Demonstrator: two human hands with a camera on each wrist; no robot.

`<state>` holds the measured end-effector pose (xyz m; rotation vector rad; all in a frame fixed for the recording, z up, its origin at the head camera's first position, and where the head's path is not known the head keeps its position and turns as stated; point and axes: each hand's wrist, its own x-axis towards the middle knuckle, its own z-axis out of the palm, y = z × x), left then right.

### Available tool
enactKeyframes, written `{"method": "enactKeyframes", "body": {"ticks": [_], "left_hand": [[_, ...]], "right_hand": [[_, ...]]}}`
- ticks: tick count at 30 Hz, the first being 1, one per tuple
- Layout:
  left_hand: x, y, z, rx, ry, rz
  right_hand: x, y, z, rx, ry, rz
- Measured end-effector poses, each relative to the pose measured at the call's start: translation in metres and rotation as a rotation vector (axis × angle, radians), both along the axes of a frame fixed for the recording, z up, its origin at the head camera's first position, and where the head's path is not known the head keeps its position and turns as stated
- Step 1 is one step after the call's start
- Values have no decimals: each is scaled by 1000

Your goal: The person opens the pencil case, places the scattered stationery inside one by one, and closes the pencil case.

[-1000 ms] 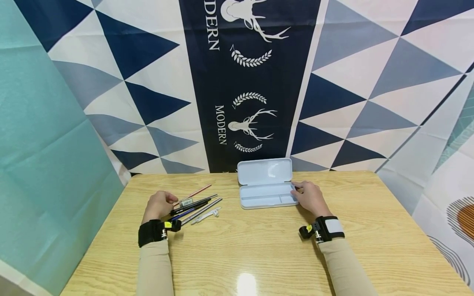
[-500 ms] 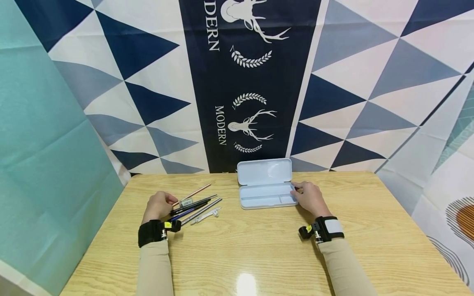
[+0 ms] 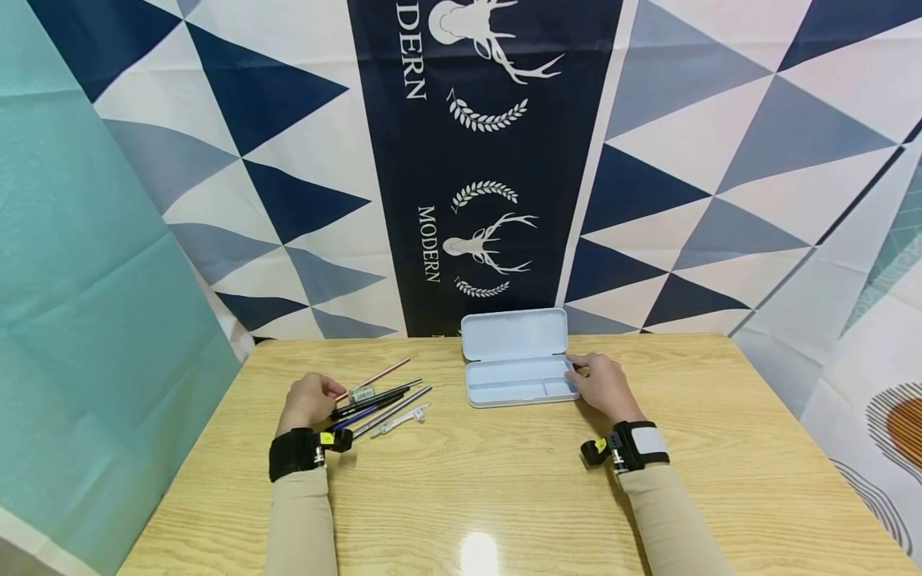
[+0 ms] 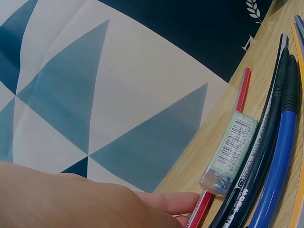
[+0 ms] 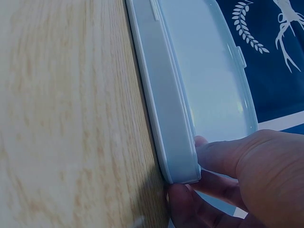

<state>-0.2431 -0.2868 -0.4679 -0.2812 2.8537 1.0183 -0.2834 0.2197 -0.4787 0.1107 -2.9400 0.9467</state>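
In the head view my left hand (image 3: 308,398) is at the left end of a loose bunch of stationery. Its fingertips pinch the near end of a red pencil (image 4: 242,88); the thumb is hidden in the left wrist view. A small eraser (image 4: 232,149) with a barcode label lies across that pencil. Beside it are black pens (image 4: 266,142), a blue pen (image 4: 278,164) and a white compass (image 3: 400,419). My right hand (image 3: 603,386) grips the right end of an open light-blue pencil case (image 5: 166,90), thumb over the wall and fingers outside.
The case's lid (image 3: 515,334) stands raised at the back edge of the wooden table (image 3: 461,480), close to the patterned cloth (image 3: 497,160). Silver pencils (image 3: 403,406) lie between the pens and the compass. A teal cloth (image 3: 108,280) hangs at the left.
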Motion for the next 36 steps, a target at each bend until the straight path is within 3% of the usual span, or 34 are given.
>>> {"method": "enactKeyframes", "body": {"ticks": [7, 13, 19, 24, 28, 31, 36], "left_hand": [[-14, -11, -20, -15, -2, 15], [2, 2, 5, -1, 7, 56], [7, 8, 12, 11, 45, 104], [-1, 1, 7, 23, 76, 126], [-13, -10, -11, -1, 128, 134], [-15, -13, -14, -4, 168, 147], [2, 1, 12, 45, 178, 184]], "right_hand": [[0, 1, 0, 4, 0, 5], [0, 2, 1, 0, -6, 6], [0, 1, 1, 1, -5, 8], [0, 1, 1, 1, -9, 4], [0, 1, 1, -1, -9, 4], [0, 2, 1, -3, -8, 7], [0, 2, 1, -3, -5, 8]]}}
